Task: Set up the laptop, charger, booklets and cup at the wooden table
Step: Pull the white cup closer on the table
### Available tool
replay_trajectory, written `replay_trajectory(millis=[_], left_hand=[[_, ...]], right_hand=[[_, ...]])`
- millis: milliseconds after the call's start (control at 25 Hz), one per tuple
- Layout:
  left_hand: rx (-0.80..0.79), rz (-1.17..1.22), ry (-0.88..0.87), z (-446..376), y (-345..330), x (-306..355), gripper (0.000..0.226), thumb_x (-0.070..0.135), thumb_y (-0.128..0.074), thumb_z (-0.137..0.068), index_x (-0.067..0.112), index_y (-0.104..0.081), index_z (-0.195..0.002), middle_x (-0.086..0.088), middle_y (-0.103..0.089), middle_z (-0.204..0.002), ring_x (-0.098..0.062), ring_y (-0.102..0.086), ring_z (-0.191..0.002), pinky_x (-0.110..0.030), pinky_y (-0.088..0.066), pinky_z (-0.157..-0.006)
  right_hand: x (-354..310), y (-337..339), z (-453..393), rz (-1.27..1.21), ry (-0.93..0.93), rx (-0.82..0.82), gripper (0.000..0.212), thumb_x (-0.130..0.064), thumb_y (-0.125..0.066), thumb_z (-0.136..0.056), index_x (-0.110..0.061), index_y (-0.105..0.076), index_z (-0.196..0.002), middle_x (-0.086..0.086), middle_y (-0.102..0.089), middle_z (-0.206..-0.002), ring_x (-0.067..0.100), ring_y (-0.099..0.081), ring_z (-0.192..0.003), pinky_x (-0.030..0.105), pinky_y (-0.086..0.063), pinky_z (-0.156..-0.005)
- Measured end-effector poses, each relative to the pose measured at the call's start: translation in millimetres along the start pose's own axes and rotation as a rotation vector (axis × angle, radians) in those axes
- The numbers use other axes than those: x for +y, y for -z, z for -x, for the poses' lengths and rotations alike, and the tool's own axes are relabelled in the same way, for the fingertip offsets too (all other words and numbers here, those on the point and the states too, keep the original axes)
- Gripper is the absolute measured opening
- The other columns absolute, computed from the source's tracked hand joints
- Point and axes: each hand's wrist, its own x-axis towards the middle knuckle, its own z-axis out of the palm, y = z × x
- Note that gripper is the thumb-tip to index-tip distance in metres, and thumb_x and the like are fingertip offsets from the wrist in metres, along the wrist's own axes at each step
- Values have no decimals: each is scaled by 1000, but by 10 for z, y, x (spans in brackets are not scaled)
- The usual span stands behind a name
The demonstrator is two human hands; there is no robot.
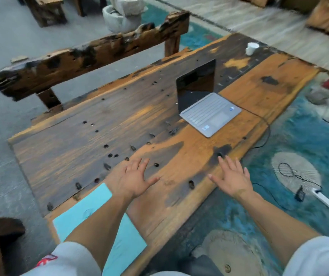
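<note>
Wood: worn orange-brown plank bench (179,162) with dark stains and many small round holes carried the task's things.
Laptop: silver-grey open laptop (207,104) sat on the far right part of the bench, dark screen upright, keyboard toward the right edge; two small blue stickers showed on the palm rest, their writing too blurred to read.
Cable: thin black cable (263,124) ran from the laptop's right side over the bench edge to the floor.
Charger: black power brick (299,194) lay on the blue rug (309,140) beside a white power strip (324,200), well apart from the bench.
Cup: small white ceramic cup (251,48) stood near the far corner of the bench.
Booklet: light turquoise flat booklet (127,240) lay at the near edge, partly under the left forearm; no readable print.
Left hand: left hand (133,180) was released, fingers spread flat above the bench, holding nothing.
Right hand: right hand (232,176) was also released, fingers spread, at the bench's right edge.
Sleeve: white sleeve (68,259) bore red lettering, unreadable.
</note>
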Motion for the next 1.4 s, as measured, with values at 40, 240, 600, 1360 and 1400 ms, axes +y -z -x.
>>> replay_trajectory(millis=[40, 240, 600, 1360, 1400], left_hand=[[4, -5, -29, -97, -23, 255, 85, 76, -37, -87, 31, -15, -156, -2, -14, -164, -23, -15, -149, -46, -13, -121], [6, -40, -199, -569, -218, 1566, 87, 78, -36, -84, 31, -18, -155, -2, -17, -163, -23, -16, -149, -47, -12, -121], [-29, -73, -451, -1180, -397, 3245, 86, 78, -38, -84, 35, -16, -154, 1, -15, -163, -21, -14, -149, -48, -10, -121], [-130, -184, -757, -3340, -680, 5785, 88, 82, -34, -82, 37, -14, -155, 5, -12, -164, -18, -7, -151, -46, -6, -122], [-131, -173, -757, -3448, -678, 5901, 88, 82, -34, -82, 37, -14, -155, 5, -12, -164, -18, -7, -151, -46, -6, -122]], right_hand=[[241, 76, -8, -4, -22, 25, 85, -72, -36, -87, -32, -6, -155, -6, 3, -165, 22, 9, -151, 52, -6, -120], [1472, 393, 16, -36, -155, 123, 84, -72, -34, -88, -31, -5, -155, -6, 2, -165, 22, 10, -151, 53, -7, -120], [2948, 655, 186, -126, -371, 221, 84, -75, -35, -86, -34, -9, -155, -4, 0, -165, 23, 7, -151, 52, -7, -120], [4694, 1400, -963, -173, -677, 260, 84, -73, -35, -87, -32, -9, -155, -3, 3, -165, 23, 11, -151, 53, -3, -121], [4759, 1448, -1055, -173, -687, 262, 84, -74, -34, -87, -32, -9, -155, -4, 3, -165, 23, 12, -151, 54, -3, -121]])
